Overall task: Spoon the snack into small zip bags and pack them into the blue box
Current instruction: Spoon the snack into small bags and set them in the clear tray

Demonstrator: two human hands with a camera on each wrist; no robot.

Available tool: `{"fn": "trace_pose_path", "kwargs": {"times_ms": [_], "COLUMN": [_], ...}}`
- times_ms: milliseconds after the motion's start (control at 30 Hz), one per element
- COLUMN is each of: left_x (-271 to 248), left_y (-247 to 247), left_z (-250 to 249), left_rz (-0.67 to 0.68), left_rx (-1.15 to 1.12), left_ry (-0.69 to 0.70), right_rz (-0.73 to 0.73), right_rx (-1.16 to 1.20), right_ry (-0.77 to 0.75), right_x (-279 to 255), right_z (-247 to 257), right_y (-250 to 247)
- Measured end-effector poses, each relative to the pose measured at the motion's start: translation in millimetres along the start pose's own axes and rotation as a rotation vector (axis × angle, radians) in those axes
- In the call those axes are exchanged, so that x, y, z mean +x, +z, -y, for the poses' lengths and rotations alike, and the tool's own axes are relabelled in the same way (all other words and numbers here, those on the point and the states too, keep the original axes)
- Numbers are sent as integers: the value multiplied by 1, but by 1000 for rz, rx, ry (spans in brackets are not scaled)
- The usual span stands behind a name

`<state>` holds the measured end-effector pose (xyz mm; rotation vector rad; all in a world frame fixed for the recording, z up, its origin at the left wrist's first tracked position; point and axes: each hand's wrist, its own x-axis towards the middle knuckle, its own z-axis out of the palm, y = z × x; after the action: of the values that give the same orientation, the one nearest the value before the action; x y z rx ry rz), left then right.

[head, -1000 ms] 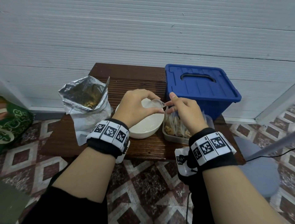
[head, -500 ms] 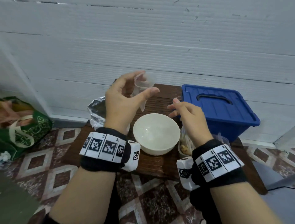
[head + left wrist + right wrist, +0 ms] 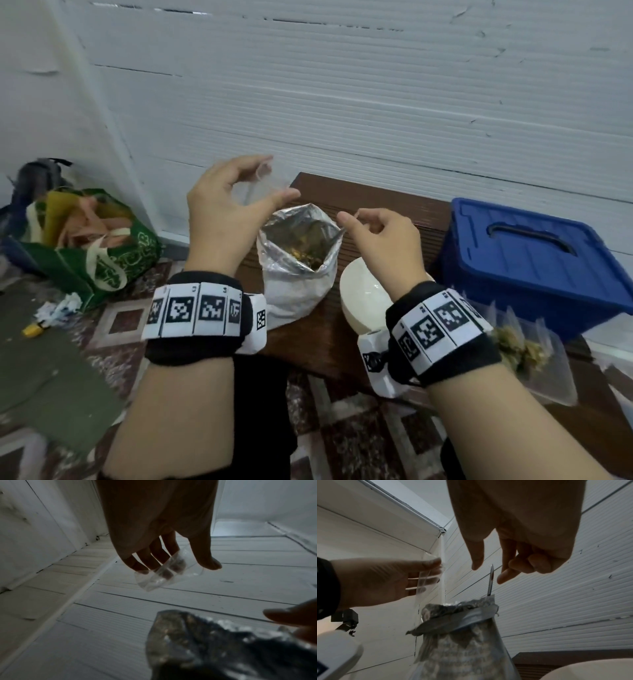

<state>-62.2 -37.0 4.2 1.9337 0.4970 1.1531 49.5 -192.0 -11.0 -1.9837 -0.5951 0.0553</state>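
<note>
Holding clear zip bag (image 3: 260,186) between thumb and fingers: left hand (image 3: 222,219), upper centre | right hand (image 3: 380,240): fingers loosely curled, empty, beside spoon handle (image 3: 490,580) | foil snack bag (image 3: 298,260): centre, on tabletop (image 3: 376,202) | blue box (image 3: 527,260): right, lidded

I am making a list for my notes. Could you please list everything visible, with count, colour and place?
zip bag: one, clear, empty, in the left hand's grip above the foil bag
foil bag: one, silver, open, on the table, snack inside
spoon: one, metal, handle sticking out of the foil bag
bowl: one, white, right of the foil bag
box: one, blue, lid on, table's right end
filled bags: several, clear, in a tub before the box
table: one, brown
tote: one, green, on the floor, left
left hand: holds the zip bag
right hand: by the spoon, empty
</note>
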Motion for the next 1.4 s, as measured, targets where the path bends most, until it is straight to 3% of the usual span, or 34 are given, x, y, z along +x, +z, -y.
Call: {"fn": "trace_pose_path", "kwargs": {"times_ms": [200,367,467,833,967,1400], "left_x": [-2,-6,-8,-8,-4,3], "left_y": [-3,2,4,-2,-12,-10], "left_z": [25,34,32,24,22,18], "left_rz": [178,285,307,270,239,424], "left_rx": [123,160,216,157,176,338], "left_ry": [-73,-84,-65,-124,-134,-166], "right_rz": [-32,94,95,-168,-237,-300], "right_rx": [-119,-239,-197,27,84,154], "right_ry": [-131,-316,-247,96,132,94], "right_x": [-1,-8,-5,14,26,57], "right_z": [5,10,8,3,4,24], "right_y": [17,27,31,17,5,-23]}}
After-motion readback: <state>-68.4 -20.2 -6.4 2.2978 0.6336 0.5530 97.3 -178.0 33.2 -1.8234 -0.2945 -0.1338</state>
